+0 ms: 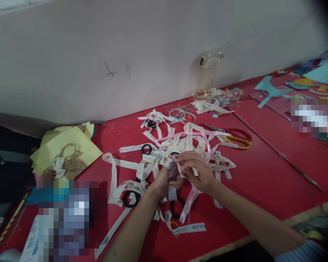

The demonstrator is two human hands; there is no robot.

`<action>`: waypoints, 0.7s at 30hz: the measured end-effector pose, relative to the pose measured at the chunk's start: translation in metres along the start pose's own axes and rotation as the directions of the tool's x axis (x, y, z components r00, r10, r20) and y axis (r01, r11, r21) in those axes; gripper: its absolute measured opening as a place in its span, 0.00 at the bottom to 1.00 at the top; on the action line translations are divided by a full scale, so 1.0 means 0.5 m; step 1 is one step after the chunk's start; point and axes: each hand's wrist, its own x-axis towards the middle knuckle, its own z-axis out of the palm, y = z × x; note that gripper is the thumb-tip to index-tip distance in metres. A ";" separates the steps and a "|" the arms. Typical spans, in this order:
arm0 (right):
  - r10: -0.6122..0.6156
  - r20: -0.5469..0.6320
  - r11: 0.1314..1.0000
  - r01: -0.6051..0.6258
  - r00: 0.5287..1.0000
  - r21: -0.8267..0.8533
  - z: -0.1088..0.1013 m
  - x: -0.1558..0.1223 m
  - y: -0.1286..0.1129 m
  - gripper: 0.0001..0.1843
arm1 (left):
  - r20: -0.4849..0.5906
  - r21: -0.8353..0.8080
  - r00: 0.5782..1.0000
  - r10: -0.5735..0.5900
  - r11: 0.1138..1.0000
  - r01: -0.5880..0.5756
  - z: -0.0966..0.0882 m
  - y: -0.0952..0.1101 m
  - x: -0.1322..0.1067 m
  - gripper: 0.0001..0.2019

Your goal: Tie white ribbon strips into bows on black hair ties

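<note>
Centrally, both hands meet over a heap of white printed ribbon strips [180, 145] on the red table [262, 171]. The left hand [164, 180] is clenched around a folded ribbon piece [171, 165], thumb and fingers pinched on it. The right hand [198, 171] comes in from four o'clock, its fingers curled and grasping the same ribbon piece from the other side, with a pale pink ribbon [190, 202] trailing down below it toward six o'clock. Black hair ties [130, 199] lie among the strips at about eight o'clock from the hands, another one [146, 149] at eleven o'clock. Red-and-yellow scissors [235, 136] rest at two o'clock, just beside the heap. Yellow paper sheets [71, 145] with a twine bundle [68, 162] lie well apart at nine o'clock. A clear bottle [207, 74] stands against the wall at one o'clock.
</note>
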 end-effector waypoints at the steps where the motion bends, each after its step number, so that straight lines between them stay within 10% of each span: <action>1: -0.021 0.031 1.000 0.021 0.999 -0.002 0.000 0.000 0.001 0.05 | -0.022 -0.027 1.000 0.007 1.000 -0.007 0.003 0.001 0.000 0.31; 7: -0.069 0.202 0.996 0.080 0.977 -0.045 0.006 -0.004 0.008 0.08 | -0.109 -0.102 0.991 0.075 0.991 -0.087 0.005 -0.001 0.003 0.27; 21: 0.156 0.033 0.977 -0.149 0.987 -0.154 -0.001 -0.002 0.012 0.06 | 0.067 0.135 0.998 0.015 0.991 -0.024 -0.013 -0.001 0.003 0.34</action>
